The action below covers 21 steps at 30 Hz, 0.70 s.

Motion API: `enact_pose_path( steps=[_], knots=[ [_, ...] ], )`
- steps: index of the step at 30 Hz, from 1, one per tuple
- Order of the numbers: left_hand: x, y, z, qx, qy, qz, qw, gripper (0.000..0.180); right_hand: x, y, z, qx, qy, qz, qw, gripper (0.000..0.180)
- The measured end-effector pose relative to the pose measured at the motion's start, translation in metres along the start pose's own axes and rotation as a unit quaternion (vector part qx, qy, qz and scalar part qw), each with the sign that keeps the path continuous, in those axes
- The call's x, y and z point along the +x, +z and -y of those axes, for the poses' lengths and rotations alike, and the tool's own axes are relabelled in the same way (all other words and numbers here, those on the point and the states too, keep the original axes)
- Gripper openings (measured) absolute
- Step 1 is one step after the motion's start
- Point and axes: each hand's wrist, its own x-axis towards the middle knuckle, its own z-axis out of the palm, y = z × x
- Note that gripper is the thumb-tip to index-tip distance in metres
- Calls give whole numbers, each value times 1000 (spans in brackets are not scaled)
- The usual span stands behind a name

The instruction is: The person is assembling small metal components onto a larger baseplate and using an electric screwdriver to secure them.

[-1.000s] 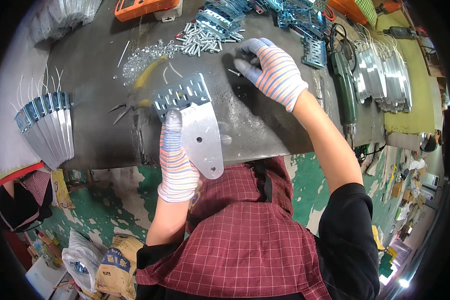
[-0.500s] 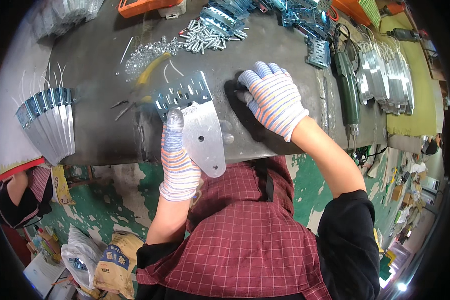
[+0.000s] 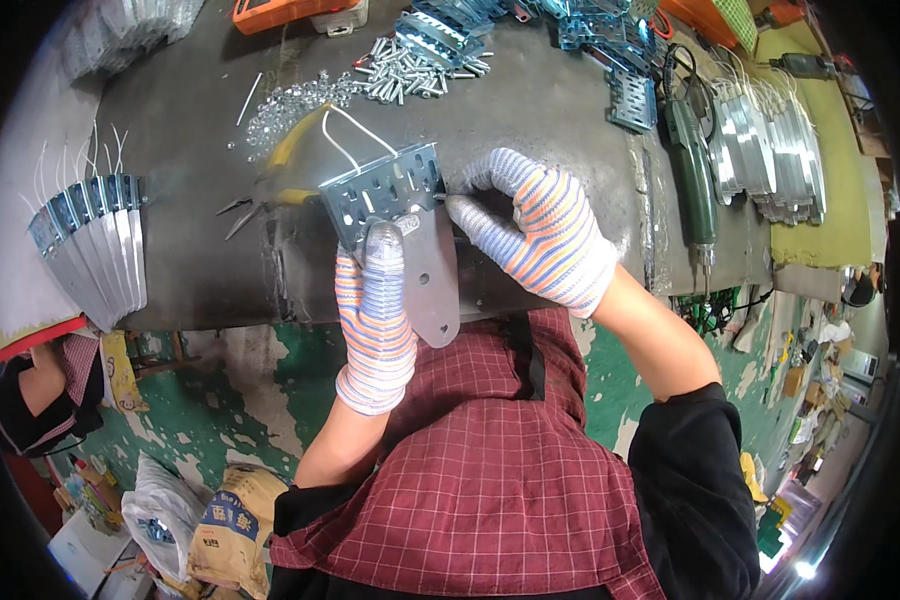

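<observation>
My left hand (image 3: 378, 315), in a striped knit glove, grips a flat silver metal plate (image 3: 432, 300) with a rounded end and holes, its thumb lying on the face. Across the plate's upper end sits a bluish slotted bracket (image 3: 370, 190), with a white wire loop (image 3: 355, 138) rising from it. At the bracket's right edge is my right hand (image 3: 545, 225), gloved alike, thumb and forefinger pinched together. Something small and shiny shows at these fingertips, too small to name. Partly behind the bracket lies a pair of yellow-handled pliers (image 3: 290, 165).
Clear small nuts (image 3: 285, 115) and a heap of silver screws (image 3: 415, 75) lie at the back. A fan of finished-looking plates (image 3: 100, 240) rests at left. On the right are a green power screwdriver (image 3: 692, 170), stacked plates (image 3: 770, 150) and loose blue brackets (image 3: 630, 100).
My left hand has turned the plate and shifted it slightly right. My right hand has moved left from the tabletop to the bracket's edge, its thumb and forefinger now at it.
</observation>
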Motion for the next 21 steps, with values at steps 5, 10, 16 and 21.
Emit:
enact_pose_path(
  steps=[5, 10, 16, 21],
  knots=[
    [-7, 14, 0, 129, 134, 12, 982, 36, -3, 0, 9, -152, -90, -17, 984, 16],
    [-7, 11, -4, 225, 166, 39, 959, 36, -4, -1, 2, 26, 39, -3, 999, 11],
    [-5, 12, -9, 123, 88, 73, 986, 36, -4, 5, 4, -198, -91, -21, 976, 16],
    [0, 1, 0, 139, 129, 38, 981, 34, 4, 4, 8, -143, -59, 28, 988, 18]
  ],
)
